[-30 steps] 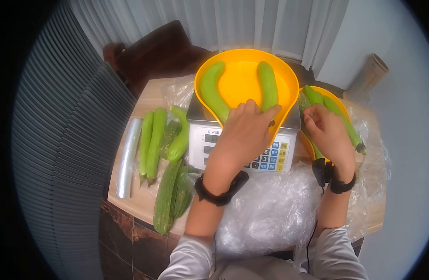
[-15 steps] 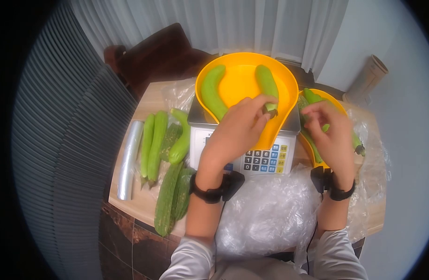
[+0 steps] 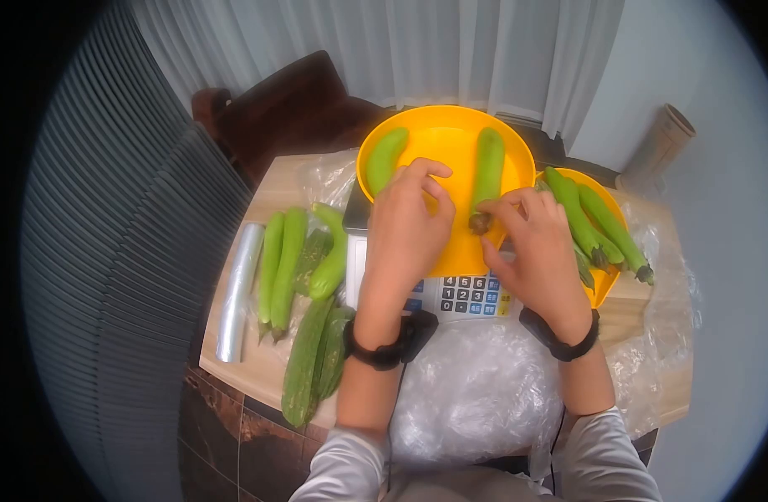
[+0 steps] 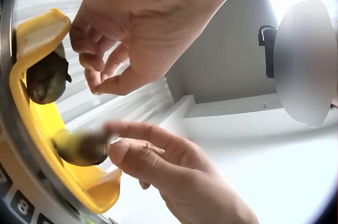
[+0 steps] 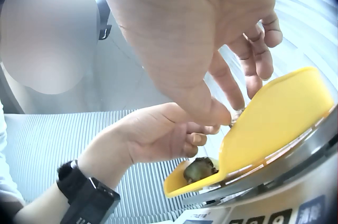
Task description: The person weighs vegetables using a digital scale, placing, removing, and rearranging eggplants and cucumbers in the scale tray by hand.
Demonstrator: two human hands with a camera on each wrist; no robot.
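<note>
At far left lies a silver roll (image 3: 240,293), then 2 slim green gourds (image 3: 282,268) side by side, with a curved gourd (image 3: 329,269) nearer the scale (image 3: 434,297). The left hand (image 3: 407,234) holds nothing, its fingers loosely bent over the yellow pan (image 3: 442,138). In that pan lie 2 pieces: the left gourd (image 3: 385,161) along the rim, and the right gourd (image 3: 488,167), its stem end pinched by the right hand (image 3: 538,263). The step looks like positioning that piece for weighing — the next move calls for a gentle release, fingers clear of the pan. Further right, a second yellow pan (image 3: 602,294) holds more.
</note>
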